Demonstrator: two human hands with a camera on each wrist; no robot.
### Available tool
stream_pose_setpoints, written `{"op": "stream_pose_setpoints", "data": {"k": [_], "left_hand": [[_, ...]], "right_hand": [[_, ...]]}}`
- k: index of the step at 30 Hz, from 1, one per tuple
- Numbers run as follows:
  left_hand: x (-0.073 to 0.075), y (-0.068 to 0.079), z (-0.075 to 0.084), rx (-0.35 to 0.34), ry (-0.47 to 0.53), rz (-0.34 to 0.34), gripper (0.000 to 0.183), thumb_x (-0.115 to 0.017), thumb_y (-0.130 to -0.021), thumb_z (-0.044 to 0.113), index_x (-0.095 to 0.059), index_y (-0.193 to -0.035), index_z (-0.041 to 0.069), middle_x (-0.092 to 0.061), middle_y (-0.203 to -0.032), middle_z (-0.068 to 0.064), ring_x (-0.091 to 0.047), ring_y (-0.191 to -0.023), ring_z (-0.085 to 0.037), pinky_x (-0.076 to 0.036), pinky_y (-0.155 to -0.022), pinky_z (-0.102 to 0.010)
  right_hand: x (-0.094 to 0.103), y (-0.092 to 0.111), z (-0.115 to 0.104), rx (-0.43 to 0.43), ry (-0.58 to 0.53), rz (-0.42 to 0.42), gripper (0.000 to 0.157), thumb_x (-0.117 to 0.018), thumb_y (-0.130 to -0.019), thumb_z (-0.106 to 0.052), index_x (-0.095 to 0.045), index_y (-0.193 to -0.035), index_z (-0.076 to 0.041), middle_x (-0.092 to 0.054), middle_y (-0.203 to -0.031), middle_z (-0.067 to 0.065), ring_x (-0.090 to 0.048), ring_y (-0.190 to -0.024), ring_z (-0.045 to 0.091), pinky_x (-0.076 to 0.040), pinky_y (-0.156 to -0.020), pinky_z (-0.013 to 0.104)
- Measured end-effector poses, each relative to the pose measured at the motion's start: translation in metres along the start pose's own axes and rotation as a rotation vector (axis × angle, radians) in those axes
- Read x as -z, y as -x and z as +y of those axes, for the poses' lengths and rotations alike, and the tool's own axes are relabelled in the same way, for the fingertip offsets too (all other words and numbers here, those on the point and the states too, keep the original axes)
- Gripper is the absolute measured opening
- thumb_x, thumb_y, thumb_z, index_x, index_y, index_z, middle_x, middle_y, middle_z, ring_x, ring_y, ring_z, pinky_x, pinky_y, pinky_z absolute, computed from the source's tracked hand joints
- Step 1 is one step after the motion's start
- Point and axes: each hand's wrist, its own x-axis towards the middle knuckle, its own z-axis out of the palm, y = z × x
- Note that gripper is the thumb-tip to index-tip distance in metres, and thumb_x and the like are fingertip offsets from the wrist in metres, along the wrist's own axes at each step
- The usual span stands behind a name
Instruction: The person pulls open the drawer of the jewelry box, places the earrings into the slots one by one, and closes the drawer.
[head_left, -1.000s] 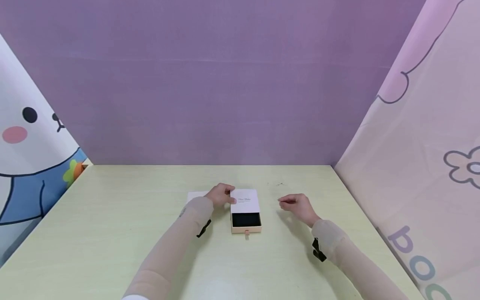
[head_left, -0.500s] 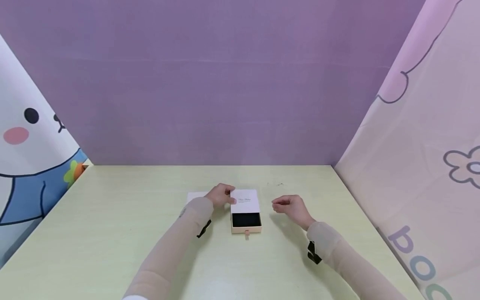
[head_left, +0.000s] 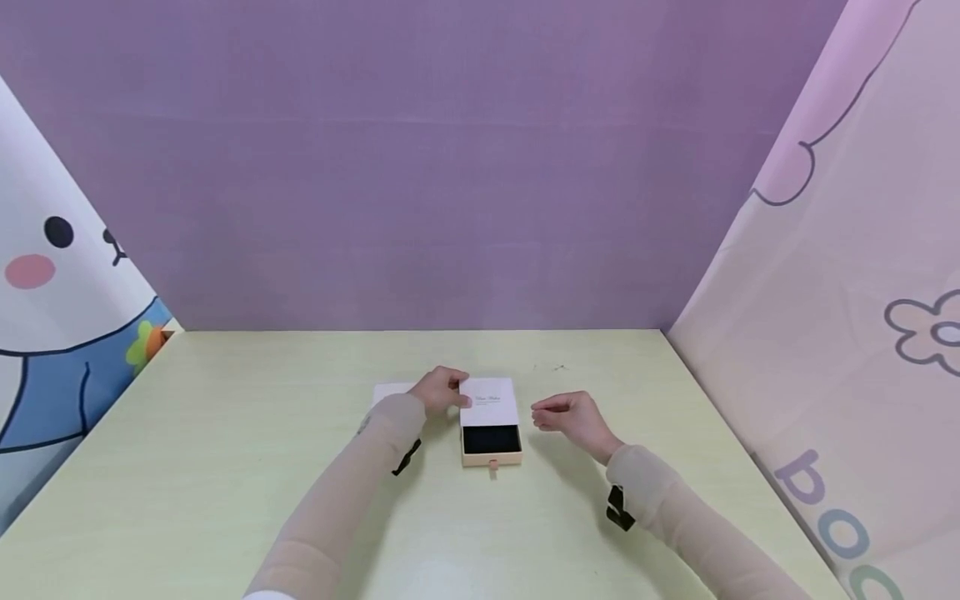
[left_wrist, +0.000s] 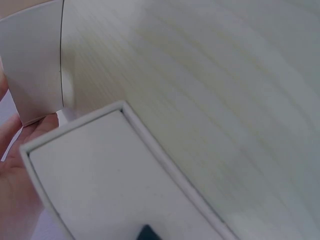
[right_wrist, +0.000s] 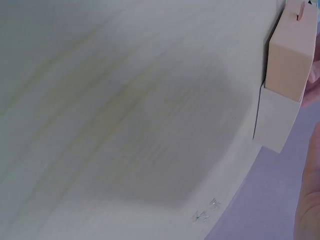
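A small white drawer box with dark lettering lies on the table, its pale peach drawer pulled part way toward me. Black lining shows inside the drawer, and a pink ribbon tab hangs at its front. My left hand holds the white sleeve by its left side. Just right of the box hovers my right hand, thumb and fingertips brought together toward the drawer; I cannot tell whether something tiny is pinched there. Small shiny pieces lie on the table beyond the right hand.
A white rimmed box lid or tray lies left of the drawer box, partly covered by my left wrist in the head view. A purple backdrop rises at the table's far edge, with printed cloths along both sides.
My right hand has moved left and slightly toward me, closer to the drawer box. The left hand and the box have stayed put.
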Motion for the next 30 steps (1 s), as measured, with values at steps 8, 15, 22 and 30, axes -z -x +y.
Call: {"op": "stream_pose_setpoints", "data": {"k": [8, 15, 22, 30], "left_hand": [[0.001, 0.006, 0.004, 0.017, 0.026, -0.007, 0.057, -0.067, -0.083, 0.012, -0.044, -0.135, 0.003, -0.047, -0.136, -0.014, -0.041, -0.128, -0.028, -0.034, -0.107, -0.039], [0.002, 0.006, 0.002, 0.008, 0.006, -0.001, 0.057, -0.068, -0.083, 0.013, -0.044, -0.134, 0.002, -0.048, -0.135, -0.016, -0.042, -0.126, -0.029, -0.035, -0.106, -0.039], [0.002, 0.006, 0.002, 0.012, 0.013, -0.002, 0.057, -0.068, -0.083, 0.012, -0.044, -0.134, 0.003, -0.047, -0.136, -0.015, -0.042, -0.127, -0.029, -0.034, -0.107, -0.039], [0.001, 0.002, -0.002, 0.014, 0.019, -0.008, 0.057, -0.067, -0.083, 0.012, -0.044, -0.135, 0.003, -0.047, -0.136, -0.015, -0.041, -0.127, -0.029, -0.034, -0.107, -0.04]], "right_hand": [[-0.009, 0.001, -0.008, -0.012, 0.02, -0.017, 0.027, -0.062, -0.085, -0.003, -0.061, -0.106, 0.013, -0.065, -0.1, 0.027, -0.067, -0.085, 0.029, -0.056, -0.076, 0.032], [-0.018, 0.001, -0.01, -0.022, 0.018, -0.048, 0.023, -0.062, -0.084, -0.002, -0.064, -0.103, 0.011, -0.067, -0.095, 0.022, -0.068, -0.082, 0.026, -0.055, -0.077, 0.034], [-0.025, 0.001, -0.009, 0.009, 0.014, -0.087, 0.019, -0.06, -0.085, 0.0, -0.064, -0.101, 0.011, -0.068, -0.093, 0.021, -0.067, -0.079, 0.019, -0.056, -0.076, 0.035], [-0.035, -0.002, -0.011, -0.014, 0.025, -0.093, 0.017, -0.059, -0.085, 0.003, -0.064, -0.099, 0.011, -0.068, -0.089, 0.02, -0.066, -0.074, 0.015, -0.056, -0.074, 0.035]]}}
